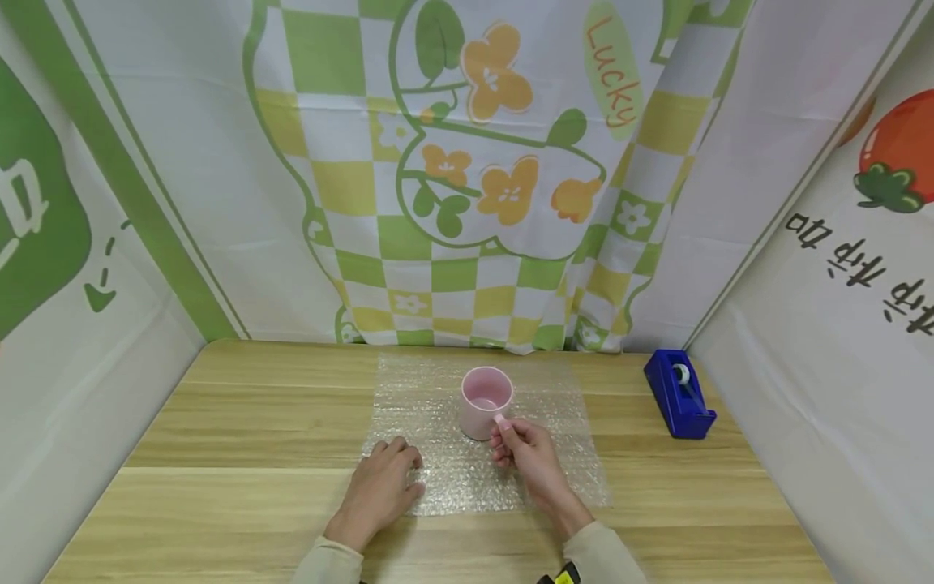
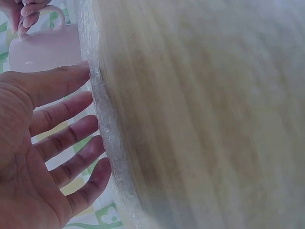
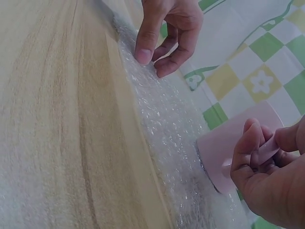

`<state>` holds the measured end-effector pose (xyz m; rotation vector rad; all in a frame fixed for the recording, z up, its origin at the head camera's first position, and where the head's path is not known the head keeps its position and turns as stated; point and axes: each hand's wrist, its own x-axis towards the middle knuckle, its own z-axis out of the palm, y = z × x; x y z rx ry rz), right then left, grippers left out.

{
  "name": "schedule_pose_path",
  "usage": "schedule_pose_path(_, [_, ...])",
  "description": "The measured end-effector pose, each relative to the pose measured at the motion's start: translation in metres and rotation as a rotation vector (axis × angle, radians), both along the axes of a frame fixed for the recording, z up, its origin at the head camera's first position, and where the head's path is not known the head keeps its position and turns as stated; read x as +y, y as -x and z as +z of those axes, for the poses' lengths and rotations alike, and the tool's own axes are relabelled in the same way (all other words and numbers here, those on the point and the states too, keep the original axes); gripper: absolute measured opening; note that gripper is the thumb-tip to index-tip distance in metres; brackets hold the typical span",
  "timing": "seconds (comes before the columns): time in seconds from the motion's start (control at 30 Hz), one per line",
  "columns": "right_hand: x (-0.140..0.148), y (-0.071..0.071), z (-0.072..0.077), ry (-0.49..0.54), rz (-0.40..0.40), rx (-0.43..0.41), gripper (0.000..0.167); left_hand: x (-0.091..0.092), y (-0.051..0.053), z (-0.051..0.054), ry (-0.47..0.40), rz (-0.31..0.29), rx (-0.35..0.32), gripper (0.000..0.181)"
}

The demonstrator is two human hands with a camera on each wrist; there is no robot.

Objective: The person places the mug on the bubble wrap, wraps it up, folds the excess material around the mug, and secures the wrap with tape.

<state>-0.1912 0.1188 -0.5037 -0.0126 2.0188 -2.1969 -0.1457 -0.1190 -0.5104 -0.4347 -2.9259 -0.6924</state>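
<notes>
A pink mug (image 1: pixel 477 418) stands upright on a sheet of clear bubble wrap (image 1: pixel 452 491) spread over the wooden table. My right hand (image 1: pixel 536 458) grips the mug's handle, fingers curled round it, as the right wrist view of the mug (image 3: pixel 219 148) and hand (image 3: pixel 274 176) also shows. At the sheet's left edge, my left hand (image 1: pixel 379 487) rests with its fingertips touching the bubble wrap. In the left wrist view the fingers of the left hand (image 2: pixel 43 138) are spread and hold nothing, with the mug (image 2: pixel 45 50) behind the thumb.
A blue tape dispenser (image 1: pixel 680 397) with a roll of tape stands at the table's right rear. Behind the wooden table (image 1: pixel 241 438) hangs a green-and-yellow checked curtain (image 1: pixel 467 243). White printed cloth walls (image 1: pixel 839 389) close off both sides.
</notes>
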Motion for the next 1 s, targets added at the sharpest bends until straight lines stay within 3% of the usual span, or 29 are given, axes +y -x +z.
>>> schedule_pose_path(0.2, [-0.001,-0.001,0.003,-0.031,0.003,-0.005,0.032,0.000,0.000,0.003,-0.006,0.004,-0.018,0.030])
schedule_pose_path(0.47, [0.001,0.000,0.011,-0.207,-0.020,0.062,0.031,0.000,0.000,0.004,-0.002,0.008,-0.030,0.031])
schedule_pose_path(0.83, [-0.001,-0.001,0.006,-0.450,-0.130,0.183,0.033,0.000,0.000,0.004,0.003,0.008,-0.038,0.031])
schedule_pose_path(1.0, [-0.006,-0.006,0.004,-0.431,-0.139,0.216,0.036,0.001,-0.001,0.004,0.002,0.006,-0.039,0.031])
